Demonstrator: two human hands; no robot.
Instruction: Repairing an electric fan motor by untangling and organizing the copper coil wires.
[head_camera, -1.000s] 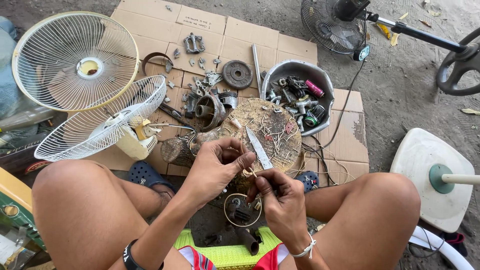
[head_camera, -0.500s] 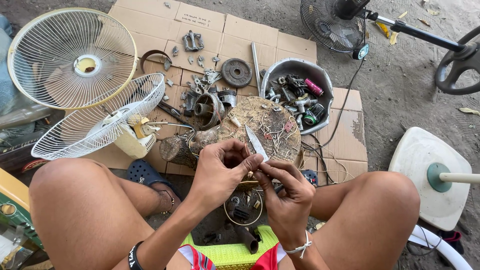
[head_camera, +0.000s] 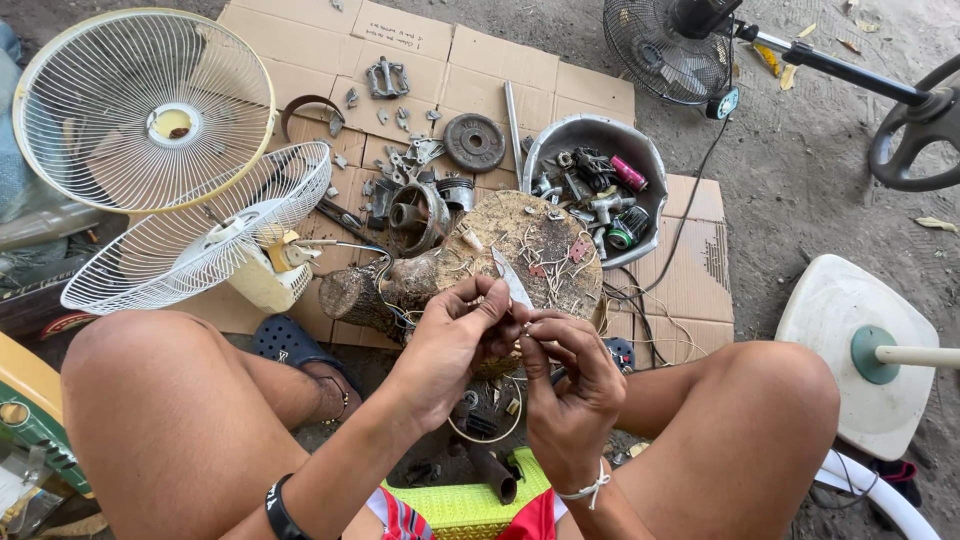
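Both hands meet just in front of the stump. The left hand and the right hand pinch a thin wire together, and a knife blade points up between them. Behind the stump stands a bowl full of metal parts. Left of the stump lie two fan grilles.

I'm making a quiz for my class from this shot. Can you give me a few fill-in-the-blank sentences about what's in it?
1. The left hand holds a knife with its blade pointing ____ from the person.
2. The metal bowl of parts sits on flattened ____.
3. Two white fan guards lie on the person's ____ side.
4. The right hand wears a white ____ at the wrist.

Missing words: away; cardboard; left; band
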